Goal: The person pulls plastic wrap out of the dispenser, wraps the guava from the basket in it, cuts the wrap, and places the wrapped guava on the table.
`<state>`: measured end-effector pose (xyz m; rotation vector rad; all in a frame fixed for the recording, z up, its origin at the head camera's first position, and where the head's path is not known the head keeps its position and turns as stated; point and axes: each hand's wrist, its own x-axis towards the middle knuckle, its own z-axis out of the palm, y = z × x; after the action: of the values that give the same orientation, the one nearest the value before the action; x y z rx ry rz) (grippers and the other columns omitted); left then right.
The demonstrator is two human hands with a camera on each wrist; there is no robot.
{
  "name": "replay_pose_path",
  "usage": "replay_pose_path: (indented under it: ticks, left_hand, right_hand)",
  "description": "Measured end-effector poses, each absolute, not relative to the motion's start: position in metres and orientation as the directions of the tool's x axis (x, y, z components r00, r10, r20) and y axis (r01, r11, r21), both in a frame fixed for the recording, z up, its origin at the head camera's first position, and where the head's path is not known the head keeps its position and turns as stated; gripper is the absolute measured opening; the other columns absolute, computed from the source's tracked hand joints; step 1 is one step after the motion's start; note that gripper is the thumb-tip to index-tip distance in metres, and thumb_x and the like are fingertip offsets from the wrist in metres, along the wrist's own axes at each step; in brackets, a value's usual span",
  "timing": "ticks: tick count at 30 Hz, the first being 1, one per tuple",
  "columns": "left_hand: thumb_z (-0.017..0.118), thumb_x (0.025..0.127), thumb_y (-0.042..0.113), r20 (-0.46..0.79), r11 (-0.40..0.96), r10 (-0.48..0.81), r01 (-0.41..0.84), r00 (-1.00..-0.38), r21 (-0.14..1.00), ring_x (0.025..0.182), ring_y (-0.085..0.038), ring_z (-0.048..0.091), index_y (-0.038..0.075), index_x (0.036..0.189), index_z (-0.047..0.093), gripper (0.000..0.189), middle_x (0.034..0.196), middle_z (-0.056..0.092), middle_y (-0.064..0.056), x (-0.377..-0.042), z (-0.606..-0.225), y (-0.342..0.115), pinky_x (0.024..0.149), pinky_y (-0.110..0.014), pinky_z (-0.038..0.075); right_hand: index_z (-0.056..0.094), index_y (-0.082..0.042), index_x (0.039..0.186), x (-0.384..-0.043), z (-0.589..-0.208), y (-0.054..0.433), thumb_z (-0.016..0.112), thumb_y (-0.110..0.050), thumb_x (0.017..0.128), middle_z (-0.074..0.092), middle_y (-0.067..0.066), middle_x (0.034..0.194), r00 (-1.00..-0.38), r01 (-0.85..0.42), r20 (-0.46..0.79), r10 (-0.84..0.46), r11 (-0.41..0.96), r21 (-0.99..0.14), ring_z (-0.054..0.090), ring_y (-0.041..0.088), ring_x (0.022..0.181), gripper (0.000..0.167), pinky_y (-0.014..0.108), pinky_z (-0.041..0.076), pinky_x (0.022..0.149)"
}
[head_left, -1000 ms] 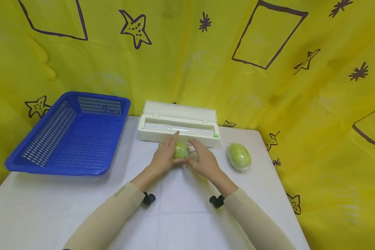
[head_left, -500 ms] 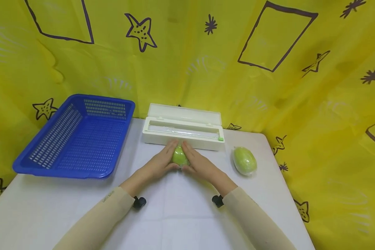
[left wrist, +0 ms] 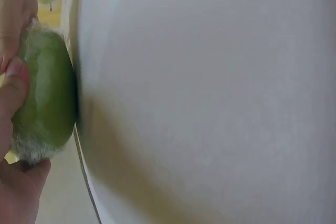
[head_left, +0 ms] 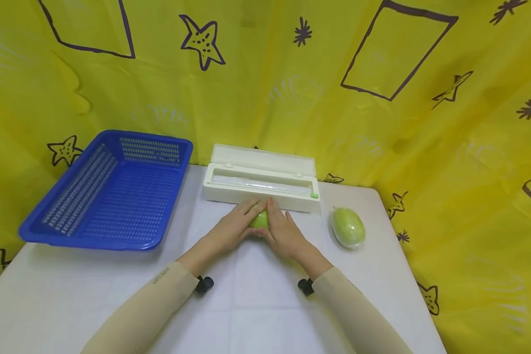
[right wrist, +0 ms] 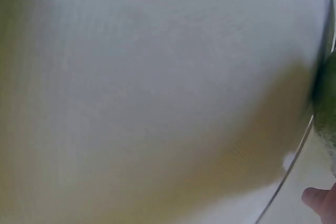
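Note:
A green oval fruit wrapped in cling film sits between both hands in the head view, just in front of a white cling film box. My left hand holds its left side, fingers reaching over the far end and thumb along the near side. From the right, my right hand grips it with fingers laid along that side. Crumpled film shows at both ends of the fruit in the left wrist view. Only part of the fruit enters the right wrist view, at its right edge.
The box's lid stands raised, a film roll inside. A second wrapped green fruit lies to the right. At the left stands a blue plastic basket. A yellow patterned curtain hangs behind the white table.
One second ago the hands were more spread around the fruit, and a wisp of film stuck out at its right. Both hands have since closed in on it, and the fruit has turned.

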<state>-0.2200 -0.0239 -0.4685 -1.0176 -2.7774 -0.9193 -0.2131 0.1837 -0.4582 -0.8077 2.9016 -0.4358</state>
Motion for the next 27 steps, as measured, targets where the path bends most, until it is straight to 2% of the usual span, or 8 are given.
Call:
replay_pose_path:
  ticks: [4, 8, 10, 12, 14, 17, 22, 27]
  left_hand:
    - [0.062, 0.094, 0.047, 0.215, 0.561, 0.593, 0.589, -0.776, 0.582, 0.153, -0.030, 0.016, 0.019, 0.162, 0.005, 0.093, 0.167, 0.012, -0.011, -0.224, -0.468, -0.022, 0.122, -0.046, 0.020]
    - [0.072, 0.092, 0.027, 0.120, 0.361, 0.569, 0.378, -0.814, 0.853, 0.154, -0.027, 0.004, 0.016, 0.161, -0.003, 0.103, 0.168, -0.001, -0.005, -0.228, -0.468, -0.032, 0.123, -0.047, 0.010]
    - [0.064, 0.094, 0.013, 0.065, 0.216, 0.497, 0.196, -0.866, 0.957, 0.154, -0.028, 0.006, 0.013, 0.161, 0.010, 0.086, 0.168, 0.007, -0.005, -0.228, -0.467, -0.035, 0.123, -0.050, 0.009]
    - [0.050, 0.099, 0.013, -0.011, 0.098, 0.396, 0.030, -0.918, 0.995, 0.154, -0.029, 0.012, 0.011, 0.156, 0.027, 0.062, 0.166, 0.020, -0.007, -0.227, -0.468, -0.032, 0.123, -0.051, 0.009]
    - [0.037, 0.104, 0.027, -0.121, 0.025, 0.298, -0.119, -0.947, 0.993, 0.153, -0.028, 0.017, 0.014, 0.151, 0.038, 0.048, 0.162, 0.030, -0.006, -0.229, -0.469, -0.024, 0.123, -0.051, 0.009]
    - [0.028, 0.107, 0.048, -0.221, 0.023, 0.197, -0.221, -0.955, 0.975, 0.148, -0.028, 0.028, 0.021, 0.147, 0.045, 0.052, 0.155, 0.040, -0.005, -0.228, -0.472, -0.008, 0.122, -0.052, 0.015]
    - [0.035, 0.107, 0.043, -0.163, 0.165, 0.114, -0.144, -0.980, 0.976, 0.118, -0.028, 0.053, 0.018, 0.139, 0.055, 0.045, 0.132, 0.057, -0.009, -0.225, -0.477, 0.011, 0.103, -0.046, 0.042]
    - [0.035, 0.108, 0.035, -0.031, 0.300, 0.079, -0.005, -0.996, 0.954, 0.089, -0.021, 0.055, 0.011, 0.130, 0.062, 0.042, 0.106, 0.062, -0.010, -0.230, -0.474, 0.016, 0.078, -0.034, 0.047]
  right_hand:
    - [-0.016, -0.005, 0.156, -0.213, -0.459, 0.188, 0.040, -0.052, 0.103, -0.003, 0.017, 0.166, -0.857, -0.455, -0.038, -0.514, 0.790, -0.411, 0.010, 0.031, 0.153, 0.091, 0.052, 0.018, 0.122]
    - [-0.010, -0.013, 0.159, -0.213, -0.456, 0.195, 0.056, -0.051, 0.098, 0.000, 0.007, 0.168, -0.844, -0.398, -0.078, -0.531, 0.716, -0.573, 0.010, 0.023, 0.153, 0.098, 0.044, 0.016, 0.123]
    - [-0.004, -0.015, 0.161, -0.213, -0.457, 0.197, 0.061, -0.048, 0.097, 0.005, 0.005, 0.168, -0.840, -0.407, -0.071, -0.538, 0.711, -0.574, 0.013, 0.023, 0.153, 0.097, 0.045, 0.017, 0.123]
    - [0.004, -0.011, 0.161, -0.211, -0.457, 0.197, 0.061, -0.044, 0.097, 0.009, 0.009, 0.168, -0.835, -0.450, -0.040, -0.548, 0.724, -0.522, 0.017, 0.027, 0.152, 0.092, 0.049, 0.018, 0.122]
    - [0.012, -0.008, 0.160, -0.212, -0.459, 0.194, 0.063, -0.045, 0.096, 0.014, 0.014, 0.166, -0.834, -0.494, 0.001, -0.552, 0.745, -0.448, 0.027, 0.031, 0.149, 0.090, 0.051, 0.022, 0.121]
    - [0.023, -0.006, 0.155, -0.211, -0.459, 0.185, 0.074, -0.044, 0.086, 0.034, 0.019, 0.157, -0.833, -0.533, 0.088, -0.546, 0.752, -0.388, 0.049, 0.036, 0.132, 0.094, 0.053, 0.042, 0.108]
    - [0.025, -0.009, 0.155, -0.209, -0.466, 0.167, 0.082, -0.043, 0.079, 0.053, 0.014, 0.136, -0.864, -0.498, 0.158, -0.478, 0.766, -0.406, 0.059, 0.025, 0.104, 0.101, 0.042, 0.054, 0.082]
    - [0.027, -0.003, 0.154, -0.210, -0.469, 0.161, 0.079, -0.041, 0.081, 0.054, 0.017, 0.135, -0.893, -0.448, 0.151, -0.425, 0.804, -0.391, 0.060, 0.027, 0.104, 0.098, 0.042, 0.054, 0.085]
